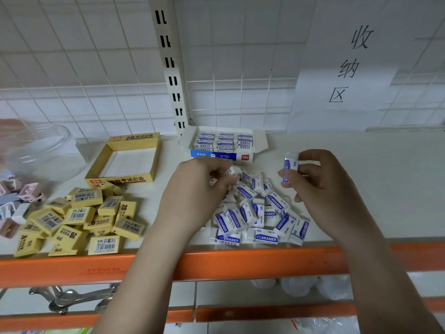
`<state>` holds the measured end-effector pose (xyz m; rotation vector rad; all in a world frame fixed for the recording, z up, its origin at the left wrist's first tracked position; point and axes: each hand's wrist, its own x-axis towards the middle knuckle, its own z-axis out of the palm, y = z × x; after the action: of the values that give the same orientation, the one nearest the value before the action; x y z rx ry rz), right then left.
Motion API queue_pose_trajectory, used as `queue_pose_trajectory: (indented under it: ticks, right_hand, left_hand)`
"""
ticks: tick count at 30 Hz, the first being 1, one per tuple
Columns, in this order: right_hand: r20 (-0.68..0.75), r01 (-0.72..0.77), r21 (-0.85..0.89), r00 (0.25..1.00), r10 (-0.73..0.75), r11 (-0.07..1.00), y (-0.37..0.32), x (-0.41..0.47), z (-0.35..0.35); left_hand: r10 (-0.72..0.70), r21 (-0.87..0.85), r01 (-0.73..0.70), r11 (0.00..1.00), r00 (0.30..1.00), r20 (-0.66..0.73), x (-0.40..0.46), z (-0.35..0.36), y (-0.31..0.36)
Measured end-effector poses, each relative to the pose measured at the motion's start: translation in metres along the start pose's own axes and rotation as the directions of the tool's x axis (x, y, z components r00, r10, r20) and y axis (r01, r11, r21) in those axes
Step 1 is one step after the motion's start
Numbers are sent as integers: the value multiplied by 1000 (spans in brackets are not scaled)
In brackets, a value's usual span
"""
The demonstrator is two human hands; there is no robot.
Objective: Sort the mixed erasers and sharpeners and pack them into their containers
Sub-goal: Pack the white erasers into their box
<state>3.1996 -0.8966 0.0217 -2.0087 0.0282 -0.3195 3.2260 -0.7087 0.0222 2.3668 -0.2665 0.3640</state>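
Observation:
A heap of white-and-blue erasers (260,213) lies on the shelf between my hands. My right hand (320,189) pinches one white-and-blue eraser (289,168), held upright above the heap. My left hand (202,189) grips another white eraser (230,171) at the heap's far left side. Behind the heap stands the open blue-and-white eraser box (224,147), with rows of the same erasers in it. A pile of yellow 2B erasers (81,220) lies at the left, in front of the open yellow box (125,162), which holds nothing. Pastel sharpeners (16,201) sit at the far left.
A clear plastic jar (41,153) lies on its side at the back left. The shelf has an orange front rail (240,263) and a white wire-grid back with a slotted upright post (171,68). A paper sign (351,66) hangs at the right.

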Motion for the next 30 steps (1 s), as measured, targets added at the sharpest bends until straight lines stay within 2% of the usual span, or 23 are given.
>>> queue_pose_trajectory:
  ticks: [4,9,12,16,23,30]
  right_hand:
    - [37,70,-74,997,-68,995,-7,8,3]
    - [94,1,124,995,-13,992,-14,40,13]
    - [147,-25,115,989,8,993,-9,73,20]
    - [240,-10,-45,970,20,999,-2,107,34]
    - [227,125,-371,973,-41,920,5,138,54]
    - [309,182,-490,951,-26,852,8,145,57]
  left_hand:
    - [-13,-72,12,997,1000,-17,-2,-5,0]
    - [-11,-125,0,992,996,-90,-3,-11,-6]
    - [-39,-187,11,982,989,-144,-2,-15,-12]
    - [-66,-219,24,975,980,-186,0,-18,-16]
    - [-116,-301,56,952,975,-188,1,-19,-23]
    - [-200,-367,114,923,958,-204,6,-21,-27]
